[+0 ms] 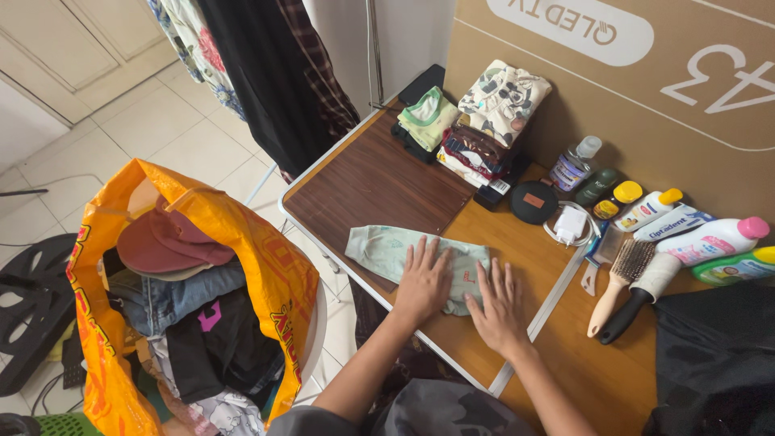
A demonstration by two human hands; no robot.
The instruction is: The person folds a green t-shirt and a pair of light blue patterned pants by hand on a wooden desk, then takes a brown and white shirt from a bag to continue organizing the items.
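Note:
A pale green garment [379,249] lies flat on the wooden folding table [363,182], partly folded. My left hand [423,278] presses flat on its middle with fingers spread. Just to the right, my right hand [498,305] also rests palm-down on the garment's right end. Neither hand grips anything. Two stacks of folded clothes [476,121] sit at the table's far side against a large cardboard box [646,97].
An orange bag [242,234] full of clothes, with a maroon cap [165,242] on top, stands on the left. Bottles, a hairbrush [617,278], a lint roller [642,295], a white charger [570,224] and a round black case [534,202] line the right. Hanging clothes [258,73] are behind.

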